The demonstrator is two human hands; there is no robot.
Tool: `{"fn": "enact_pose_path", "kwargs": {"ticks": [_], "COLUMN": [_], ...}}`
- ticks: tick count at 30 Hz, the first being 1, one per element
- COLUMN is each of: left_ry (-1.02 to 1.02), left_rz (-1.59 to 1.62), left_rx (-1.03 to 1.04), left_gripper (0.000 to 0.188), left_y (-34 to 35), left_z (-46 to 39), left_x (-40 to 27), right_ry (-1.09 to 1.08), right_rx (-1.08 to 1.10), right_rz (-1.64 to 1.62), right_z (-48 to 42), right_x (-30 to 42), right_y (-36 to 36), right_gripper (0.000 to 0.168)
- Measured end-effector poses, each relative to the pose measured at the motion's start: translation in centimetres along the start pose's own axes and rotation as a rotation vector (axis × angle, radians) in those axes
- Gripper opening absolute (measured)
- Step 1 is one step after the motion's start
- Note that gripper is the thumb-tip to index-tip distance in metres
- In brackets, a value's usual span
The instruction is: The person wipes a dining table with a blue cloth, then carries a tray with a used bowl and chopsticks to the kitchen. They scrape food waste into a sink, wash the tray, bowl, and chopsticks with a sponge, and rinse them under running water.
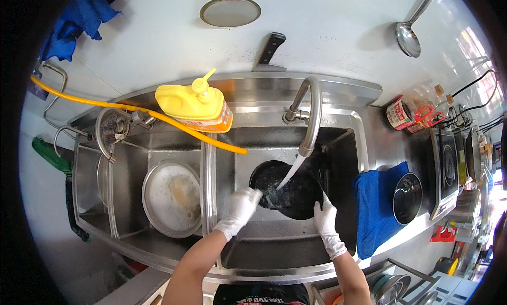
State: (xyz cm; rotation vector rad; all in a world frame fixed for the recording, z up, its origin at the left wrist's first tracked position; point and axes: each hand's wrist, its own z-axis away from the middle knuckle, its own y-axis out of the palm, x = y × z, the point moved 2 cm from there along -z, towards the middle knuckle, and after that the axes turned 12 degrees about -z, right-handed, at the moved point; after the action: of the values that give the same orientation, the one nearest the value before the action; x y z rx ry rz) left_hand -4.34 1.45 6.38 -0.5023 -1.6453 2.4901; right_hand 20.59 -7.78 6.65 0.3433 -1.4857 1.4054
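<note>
Water runs from a curved metal faucet (315, 111) onto black bowls (305, 198) in the right-hand sink basin (277, 225); two round shapes overlap there. My right hand (326, 216), in a white glove, grips the right rim of the nearer bowl. At the left edge of the black bowls is my left hand (241, 208), also gloved and blurred; whether its fingers hold the rim cannot be told. A round metal basin (148, 216) with sudsy water stands in the sink compartment to the left.
A yellow pump jug (194, 103) and a yellow hose (190, 133) lie across the divider's back. Right of the sink are a blue cloth (376, 210), a black bowl (407, 198), bottles (400, 113) and a cooktop (445, 166). A cleaver (272, 47) hangs on the wall.
</note>
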Motion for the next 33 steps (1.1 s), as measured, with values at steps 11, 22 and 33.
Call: {"fn": "enact_pose_path", "kwargs": {"ticks": [11,22,33], "left_ry": [-0.298,0.137,0.482], "left_rz": [-0.202,-0.304,0.059], "left_rx": [0.081,-0.253,-0.392], "left_gripper": [0.031,0.016,0.012], "left_y": [10.7,4.1,-1.1], "left_z": [-7.7,-6.5,-2.0], "left_x": [3.8,-0.6,-1.7], "right_ry": [-0.975,-0.290,0.327], "right_rx": [0.297,-0.737,-0.916], "right_rz": [0.542,-0.101,-0.856], "right_z": [5.5,6.3,0.7], "right_x": [3.2,-1.9,-15.5], "right_y": [-8.3,-22.2,-29.7], "right_gripper": [0.061,0.034,0.019]}}
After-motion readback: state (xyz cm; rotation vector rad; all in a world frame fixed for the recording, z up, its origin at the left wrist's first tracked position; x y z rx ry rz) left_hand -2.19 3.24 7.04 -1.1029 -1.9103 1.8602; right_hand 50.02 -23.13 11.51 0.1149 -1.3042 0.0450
